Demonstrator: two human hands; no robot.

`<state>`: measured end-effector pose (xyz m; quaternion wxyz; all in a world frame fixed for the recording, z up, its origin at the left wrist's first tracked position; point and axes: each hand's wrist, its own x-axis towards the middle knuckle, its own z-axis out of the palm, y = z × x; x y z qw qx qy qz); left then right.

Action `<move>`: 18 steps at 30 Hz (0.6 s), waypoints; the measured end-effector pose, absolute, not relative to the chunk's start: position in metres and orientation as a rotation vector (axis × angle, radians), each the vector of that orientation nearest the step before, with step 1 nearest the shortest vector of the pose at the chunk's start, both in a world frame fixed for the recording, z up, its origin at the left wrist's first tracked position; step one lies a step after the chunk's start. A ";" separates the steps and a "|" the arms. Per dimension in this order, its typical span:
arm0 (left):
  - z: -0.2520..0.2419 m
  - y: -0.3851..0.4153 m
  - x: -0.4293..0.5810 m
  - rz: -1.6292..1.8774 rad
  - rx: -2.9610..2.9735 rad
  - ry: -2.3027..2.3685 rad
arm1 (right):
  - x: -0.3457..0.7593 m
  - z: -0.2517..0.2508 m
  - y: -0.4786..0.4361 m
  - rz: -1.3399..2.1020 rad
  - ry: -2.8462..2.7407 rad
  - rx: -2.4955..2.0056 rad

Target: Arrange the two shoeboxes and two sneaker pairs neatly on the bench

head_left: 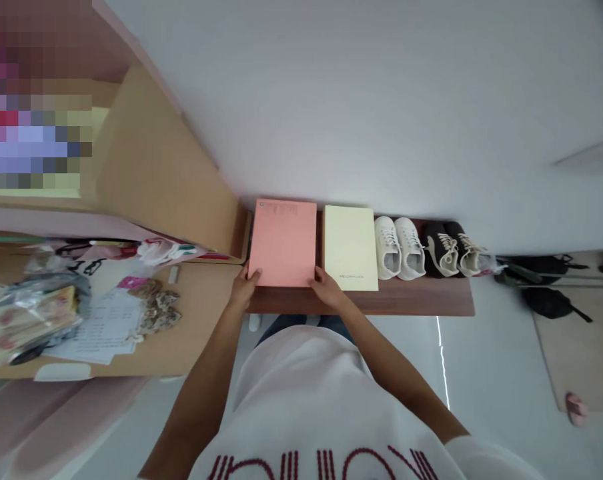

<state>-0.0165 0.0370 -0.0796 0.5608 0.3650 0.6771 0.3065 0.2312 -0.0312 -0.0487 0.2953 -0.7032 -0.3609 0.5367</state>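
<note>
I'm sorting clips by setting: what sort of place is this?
Probably a lived-in room, perhaps a bedroom or dorm: a desk strewn with papers, white shoes and black shoes lined up on a long wooden surface, and a pink slipper.

Dim, cool, diffuse light; soft shadows; edges stretched; upper-left corner pixelated.

Both arms (209,373) reach forward, left hand (243,288) near the shelf's (421,305) front left corner, right hand (326,288) gripping too, thumbs (256,274) inward (nicely level)!
</note>
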 end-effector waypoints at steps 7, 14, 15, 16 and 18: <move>-0.064 0.046 -0.009 0.718 1.054 1.787 | 0.340 -0.045 -0.083 0.706 -0.855 -2.241; -0.048 -0.012 0.147 0.586 1.400 1.624 | 0.388 -0.083 -0.071 1.046 -0.794 -2.161; -0.052 -0.018 0.171 0.500 1.349 1.607 | 0.390 -0.087 -0.069 1.089 -0.769 -2.138; -0.057 -0.023 0.190 0.461 1.279 1.627 | 0.392 -0.090 -0.068 1.150 -0.729 -2.113; -0.066 -0.025 0.212 0.461 1.120 1.639 | 0.396 -0.095 -0.069 1.309 -0.623 -2.055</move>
